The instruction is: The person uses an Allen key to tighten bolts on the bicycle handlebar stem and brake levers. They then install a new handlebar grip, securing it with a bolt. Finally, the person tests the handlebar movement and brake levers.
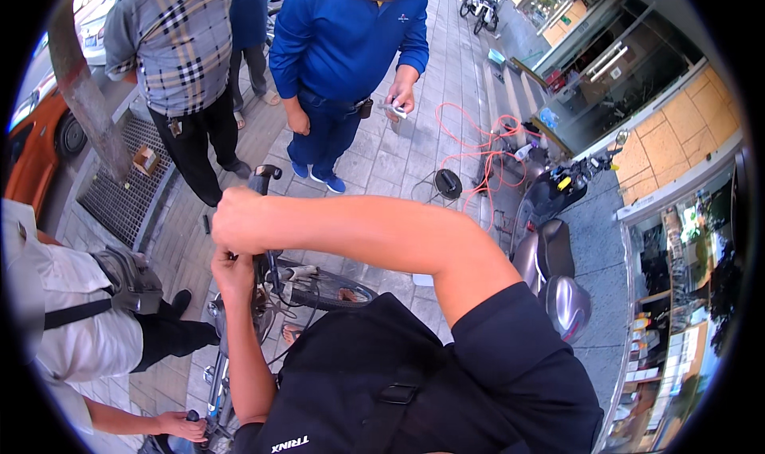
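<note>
Both my hands are close together at the front of a bicycle (305,296), just left of the middle of the view. My right hand (237,221) comes across on a bent arm and is closed in a fist; a black bar end (268,172) sticks out just beyond it. Directly below, my left hand (233,272) is closed too, its fingertips pinched near the right fist. What either hand grips is hidden by the fingers. Beneath them show black cables (276,272) and part of the front wheel (344,291).
A person in a white shirt (68,303) at left has a hand (183,426) on the bicycle. Ahead stand people in a plaid shirt (179,48) and a blue top (339,40), the latter holding a small pale object (394,110). An orange hose (498,127) and a scooter (550,255) are on the right.
</note>
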Tool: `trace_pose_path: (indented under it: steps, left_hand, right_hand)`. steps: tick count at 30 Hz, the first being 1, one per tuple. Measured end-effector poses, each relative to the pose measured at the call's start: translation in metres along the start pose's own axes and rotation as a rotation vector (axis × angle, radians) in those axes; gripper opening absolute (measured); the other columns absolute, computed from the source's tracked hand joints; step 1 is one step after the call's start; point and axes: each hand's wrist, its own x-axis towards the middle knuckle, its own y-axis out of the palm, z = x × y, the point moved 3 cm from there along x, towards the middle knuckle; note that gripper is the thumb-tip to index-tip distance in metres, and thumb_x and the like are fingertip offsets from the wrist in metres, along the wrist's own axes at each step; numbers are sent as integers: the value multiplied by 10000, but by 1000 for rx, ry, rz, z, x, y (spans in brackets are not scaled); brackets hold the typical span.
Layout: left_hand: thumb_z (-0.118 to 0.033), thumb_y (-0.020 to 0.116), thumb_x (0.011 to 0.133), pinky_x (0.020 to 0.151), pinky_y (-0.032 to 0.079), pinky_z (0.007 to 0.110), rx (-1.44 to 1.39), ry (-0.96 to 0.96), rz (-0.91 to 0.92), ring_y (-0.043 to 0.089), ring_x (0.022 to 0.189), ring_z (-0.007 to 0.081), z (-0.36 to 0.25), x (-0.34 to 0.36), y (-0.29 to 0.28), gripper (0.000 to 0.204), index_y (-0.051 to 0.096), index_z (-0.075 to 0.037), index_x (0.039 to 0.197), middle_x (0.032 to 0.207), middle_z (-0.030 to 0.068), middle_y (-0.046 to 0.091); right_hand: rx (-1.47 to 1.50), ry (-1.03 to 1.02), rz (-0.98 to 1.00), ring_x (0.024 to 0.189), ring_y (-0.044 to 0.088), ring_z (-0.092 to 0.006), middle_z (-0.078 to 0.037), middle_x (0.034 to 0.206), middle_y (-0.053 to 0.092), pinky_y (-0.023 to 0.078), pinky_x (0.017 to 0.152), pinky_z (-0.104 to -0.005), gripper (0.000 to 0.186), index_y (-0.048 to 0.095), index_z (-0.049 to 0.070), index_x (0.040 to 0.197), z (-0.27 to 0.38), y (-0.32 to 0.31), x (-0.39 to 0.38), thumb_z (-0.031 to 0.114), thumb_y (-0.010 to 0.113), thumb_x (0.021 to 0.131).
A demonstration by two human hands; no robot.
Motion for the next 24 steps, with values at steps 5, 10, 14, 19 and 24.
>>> trace_pose_path:
  steps: [5, 10, 14, 19, 24]
  left_hand:
    - [-114, 764, 999, 764, 511, 267, -428, -66, -69, 633, 850, 92, -10, -8, 10, 93, 741, -30, 1030, 957, 22, 739]
    - [-186, 738, 1051, 745, 507, 266, -334, -119, -185, 608, 822, 91, -34, -22, 24, 185, 730, -3, 1080, 957, 23, 723]
    - [-206, 729, 1062, 779, 521, 268, 378, -18, -163, 615, 858, 108, -28, -30, 17, 243, 719, 21, 1148, 1007, 58, 733]
    - [-208, 712, 1075, 807, 527, 268, 520, 136, -179, 619, 882, 105, -19, -33, 10, 258, 710, 35, 1163, 1025, 63, 729]
    - [-171, 688, 1082, 851, 518, 263, 600, 192, -178, 623, 933, 107, -23, -36, 9, 241, 677, 52, 1174, 1082, 72, 727]
  right_hand:
    - [141, 130, -340, 893, 793, -272, -83, 919, 811, 591, 715, -429, 250, 813, 99, 902, 14, -4, -17, 335, 743, 862]
    - [629, 119, -794, 722, 739, -345, -117, 790, 733, 564, 654, -470, 399, 692, 30, 928, 39, 16, -83, 428, 716, 958]
    - [1032, 137, -694, 749, 703, -416, -174, 802, 698, 547, 674, -524, 449, 636, 27, 877, 44, 55, -123, 460, 698, 981]
    - [1255, 237, -538, 798, 698, -451, -224, 809, 705, 533, 732, -538, 495, 641, 12, 855, 44, 116, -145, 492, 686, 970]
    - [1353, 293, -462, 821, 700, -464, -225, 843, 716, 538, 746, -537, 512, 652, 11, 879, 36, 146, -162, 513, 678, 980]
